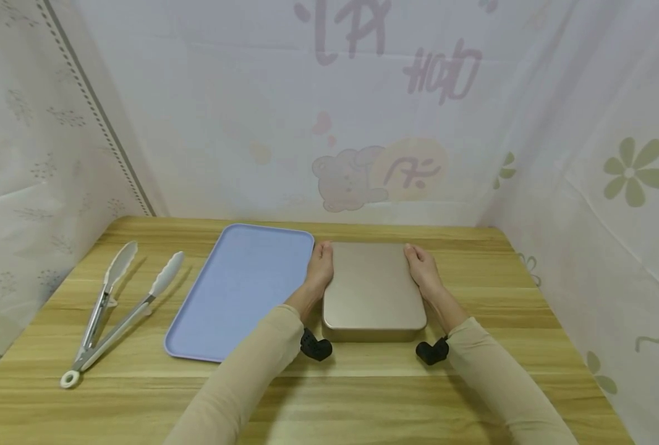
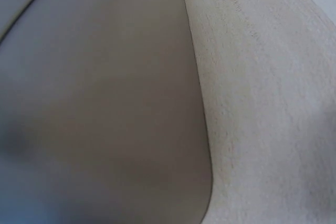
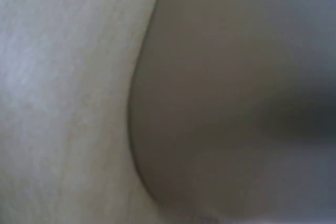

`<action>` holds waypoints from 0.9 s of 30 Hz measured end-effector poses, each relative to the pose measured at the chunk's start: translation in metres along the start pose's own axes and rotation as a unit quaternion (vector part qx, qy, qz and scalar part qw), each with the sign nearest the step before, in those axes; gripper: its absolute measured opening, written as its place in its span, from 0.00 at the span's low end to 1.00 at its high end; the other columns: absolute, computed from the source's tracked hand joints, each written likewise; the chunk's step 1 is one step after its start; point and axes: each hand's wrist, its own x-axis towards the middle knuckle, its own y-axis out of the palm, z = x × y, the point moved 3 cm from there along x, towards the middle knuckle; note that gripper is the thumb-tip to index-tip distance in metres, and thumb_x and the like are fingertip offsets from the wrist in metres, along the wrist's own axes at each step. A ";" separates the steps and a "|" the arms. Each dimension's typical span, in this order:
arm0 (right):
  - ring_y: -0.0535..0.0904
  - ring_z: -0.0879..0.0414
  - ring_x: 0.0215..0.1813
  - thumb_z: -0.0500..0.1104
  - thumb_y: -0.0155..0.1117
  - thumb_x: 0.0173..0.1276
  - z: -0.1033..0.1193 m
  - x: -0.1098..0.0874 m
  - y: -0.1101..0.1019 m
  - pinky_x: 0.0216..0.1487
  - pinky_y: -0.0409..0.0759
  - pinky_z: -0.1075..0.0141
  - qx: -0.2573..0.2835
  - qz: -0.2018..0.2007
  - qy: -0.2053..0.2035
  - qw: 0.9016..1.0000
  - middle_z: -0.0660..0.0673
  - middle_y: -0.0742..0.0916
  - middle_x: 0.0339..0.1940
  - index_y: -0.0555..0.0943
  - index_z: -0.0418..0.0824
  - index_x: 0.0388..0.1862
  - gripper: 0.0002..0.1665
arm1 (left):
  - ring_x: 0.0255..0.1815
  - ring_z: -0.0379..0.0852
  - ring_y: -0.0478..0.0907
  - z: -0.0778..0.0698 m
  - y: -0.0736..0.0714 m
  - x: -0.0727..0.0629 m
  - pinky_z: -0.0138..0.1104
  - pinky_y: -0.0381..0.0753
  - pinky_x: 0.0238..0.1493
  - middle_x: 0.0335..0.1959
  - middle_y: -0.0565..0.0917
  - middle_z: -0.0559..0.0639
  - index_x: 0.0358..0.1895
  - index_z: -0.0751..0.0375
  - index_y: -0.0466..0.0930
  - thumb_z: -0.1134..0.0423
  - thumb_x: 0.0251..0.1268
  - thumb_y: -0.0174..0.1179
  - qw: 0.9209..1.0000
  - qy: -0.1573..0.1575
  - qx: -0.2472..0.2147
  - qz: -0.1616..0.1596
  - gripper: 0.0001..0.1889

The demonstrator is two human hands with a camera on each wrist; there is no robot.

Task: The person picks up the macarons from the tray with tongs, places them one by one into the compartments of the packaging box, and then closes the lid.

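A champagne-coloured rectangular box with rounded corners and a smooth, flat top lies on the wooden table; whether it is a lidded tin or an upturned baking pan I cannot tell. My left hand grips its left side near the far corner, thumb by the top edge. On the opposite side, my right hand holds the right edge in the same way. Fingers below the rim are hidden. Both wrist views show the box's side wall close up and blurred, beside pale wood, with no fingers visible.
Left of the box, a blue-purple tray lies flat, partly behind my left forearm. Farther left are spread metal tongs with whitish tips. Printed cloth hangs behind the wooden table and on both sides.
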 end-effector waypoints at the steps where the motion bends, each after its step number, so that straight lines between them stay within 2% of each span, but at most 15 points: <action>1: 0.69 0.45 0.60 0.52 0.41 0.77 0.000 0.000 0.000 0.64 0.65 0.54 -0.001 -0.001 -0.007 1.000 0.32 0.74 0.61 0.67 0.31 0.66 0.30 | 0.44 0.51 0.69 0.000 0.000 0.000 0.39 0.67 0.50 0.40 0.73 0.56 0.46 0.63 0.71 0.55 0.75 0.40 1.000 0.001 0.000 -0.001 0.16; 7: 0.74 0.50 0.47 0.57 0.47 0.73 -0.004 0.002 0.000 0.53 0.72 0.57 0.015 -0.014 -0.056 0.998 0.35 0.81 0.48 0.75 0.33 0.59 0.31 | 0.45 0.52 0.68 0.000 -0.001 0.000 0.42 0.67 0.53 0.41 0.73 0.58 0.47 0.65 0.70 0.54 0.76 0.39 1.000 0.006 0.001 0.001 0.17; 10: 0.73 0.47 0.53 0.56 0.44 0.75 -0.004 0.002 0.001 0.57 0.71 0.55 0.016 -0.002 -0.042 0.999 0.33 0.79 0.54 0.73 0.31 0.61 0.32 | 0.46 0.52 0.68 0.000 -0.001 0.000 0.44 0.66 0.55 0.42 0.72 0.60 0.47 0.66 0.70 0.53 0.76 0.38 1.000 0.007 0.002 0.005 0.18; 11: 0.70 0.45 0.58 0.54 0.42 0.76 -0.002 0.001 0.001 0.62 0.67 0.52 0.006 0.007 -0.026 1.000 0.31 0.76 0.59 0.69 0.30 0.64 0.32 | 0.46 0.52 0.68 0.001 -0.001 0.000 0.44 0.66 0.55 0.42 0.72 0.60 0.47 0.66 0.70 0.53 0.76 0.37 1.000 0.006 0.002 0.007 0.19; 15: 0.59 0.42 0.71 0.54 0.38 0.77 0.000 0.000 0.001 0.70 0.56 0.52 0.003 0.033 -0.001 0.999 0.32 0.66 0.70 0.62 0.30 0.69 0.34 | 0.50 0.55 0.68 0.000 -0.001 0.001 0.46 0.65 0.59 0.46 0.73 0.64 0.51 0.69 0.69 0.53 0.77 0.35 1.000 0.007 0.007 0.022 0.21; 18: 0.55 0.41 0.73 0.54 0.37 0.77 0.001 0.000 0.000 0.71 0.54 0.52 0.000 0.041 0.001 0.999 0.33 0.64 0.71 0.62 0.30 0.70 0.34 | 0.57 0.58 0.68 -0.001 -0.001 0.002 0.47 0.62 0.63 0.52 0.72 0.66 0.56 0.71 0.67 0.54 0.77 0.33 0.999 0.005 0.010 0.032 0.23; 21: 0.56 0.41 0.73 0.53 0.37 0.78 0.001 0.001 0.000 0.71 0.55 0.51 0.002 0.040 -0.001 0.999 0.33 0.65 0.71 0.63 0.30 0.69 0.33 | 0.63 0.60 0.65 0.000 0.000 0.003 0.47 0.59 0.66 0.58 0.70 0.67 0.61 0.71 0.65 0.54 0.77 0.33 0.999 0.002 0.012 0.036 0.24; 27: 0.63 0.44 0.69 0.49 0.37 0.78 -0.003 0.004 0.002 0.69 0.60 0.53 0.012 0.035 0.006 0.999 0.34 0.70 0.68 0.64 0.32 0.68 0.29 | 0.62 0.59 0.65 0.002 0.000 0.002 0.47 0.60 0.66 0.57 0.71 0.66 0.58 0.69 0.66 0.54 0.77 0.34 0.999 -0.010 0.001 0.032 0.23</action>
